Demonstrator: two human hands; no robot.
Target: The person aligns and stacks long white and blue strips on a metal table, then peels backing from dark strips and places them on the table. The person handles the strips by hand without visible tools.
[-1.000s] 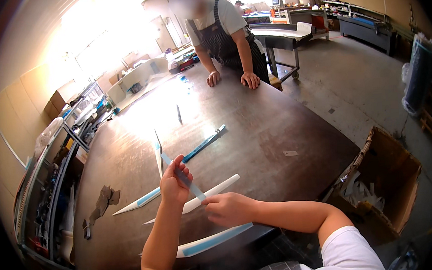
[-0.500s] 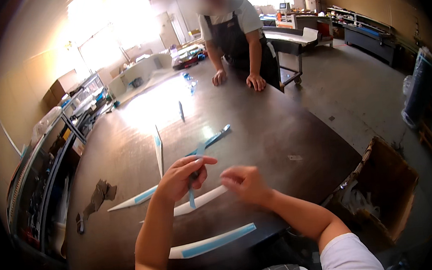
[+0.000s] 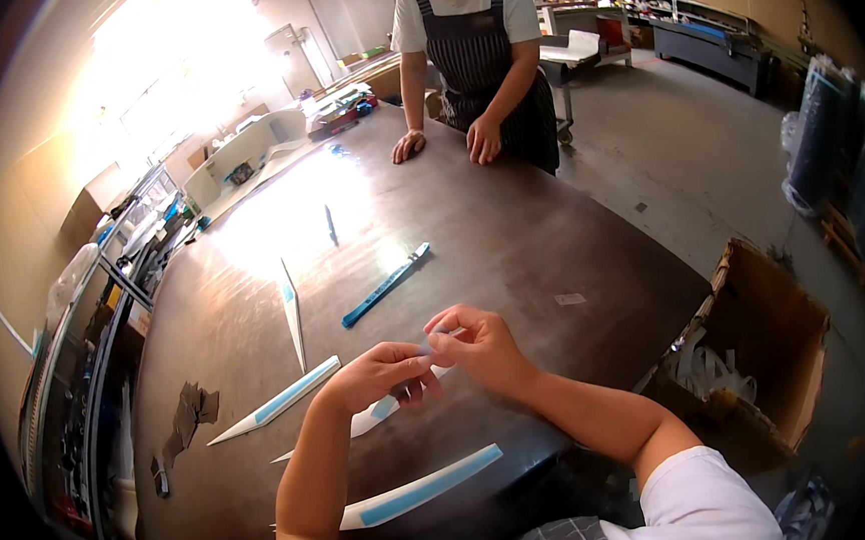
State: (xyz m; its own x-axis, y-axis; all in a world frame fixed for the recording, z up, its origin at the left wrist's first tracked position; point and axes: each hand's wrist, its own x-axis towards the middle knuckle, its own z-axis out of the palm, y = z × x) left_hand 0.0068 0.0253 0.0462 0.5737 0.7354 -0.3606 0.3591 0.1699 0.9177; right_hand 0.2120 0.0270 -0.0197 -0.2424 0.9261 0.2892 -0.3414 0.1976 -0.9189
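My left hand (image 3: 391, 369) is closed around a thin light-blue strip (image 3: 384, 408), whose lower end shows below the fingers. At the strip's upper end the fingertips of my right hand (image 3: 480, 349) are pinched, close against the left fingers; the bit between them is blurred. Beneath both hands lies a white curved piece (image 3: 363, 420), partly hidden. Nearer me rests another white curved piece with a blue strip along it (image 3: 433, 486). To the left are a similar pointed white piece (image 3: 274, 407) and a narrow upright one (image 3: 293, 320).
A blue long-handled tool (image 3: 385, 285) and a small dark slim object (image 3: 330, 225) lie farther off on the brown table (image 3: 512, 254). Dark scraps (image 3: 192, 417) sit at left. A cardboard box (image 3: 759, 347) stands at right. Across the table, a person in a striped apron (image 3: 483, 61) leans on it.
My right hand has come left to meet my left hand at the strip's upper end. The view has shifted, and the other person stands more upright.
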